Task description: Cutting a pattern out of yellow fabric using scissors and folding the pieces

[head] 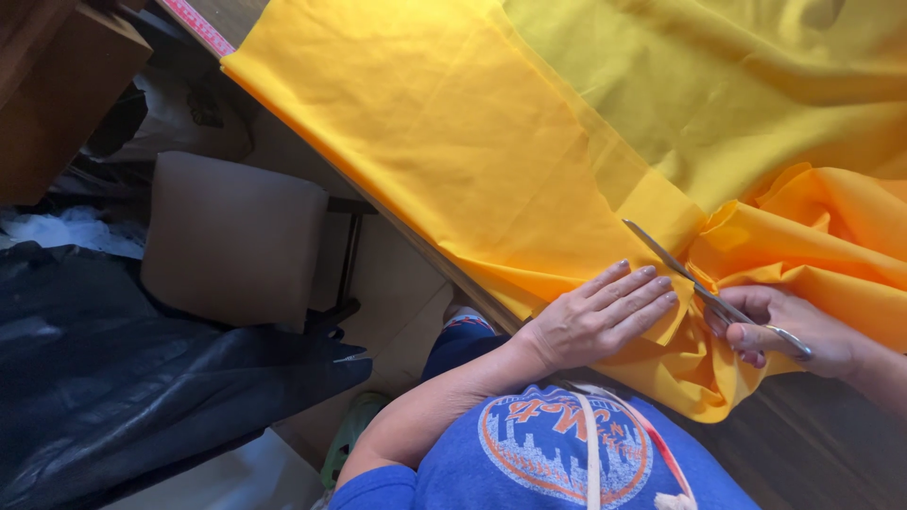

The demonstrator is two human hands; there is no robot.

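A large sheet of yellow-orange cloth [444, 132] covers most of the dark wooden table [812, 453], spread flat toward the top left and gathered into soft folds and bunches near the person's body. The cloth is thin and smooth, with a slight sheen; where it lies doubled it reads as a deeper orange, and the upper right part looks more greenish yellow. A straight edge of one layer runs slantwise across the middle, from the top down toward the hands.

The left hand [600, 316] lies flat on the cloth, palm down, fingers stretched out and close together, pressing the fabric against the table edge; it grips nothing. The right hand [789, 331] is closed around the handles of a pair of metal scissors [704, 283], fingers through the loops. The blades point up and to the left, their tip lying on the cloth just beyond the left fingertips; the blades appear nearly closed, though how far is hard to tell.

A tape measure [593, 444] hangs over the person's blue shirt [557, 453]. Beyond the table edge, on the left, stands a stool with a tan cushion [231, 236], and a black plastic sheet [123, 378] lies on the floor below it. A pink ruler [198, 24] shows at the table's far corner
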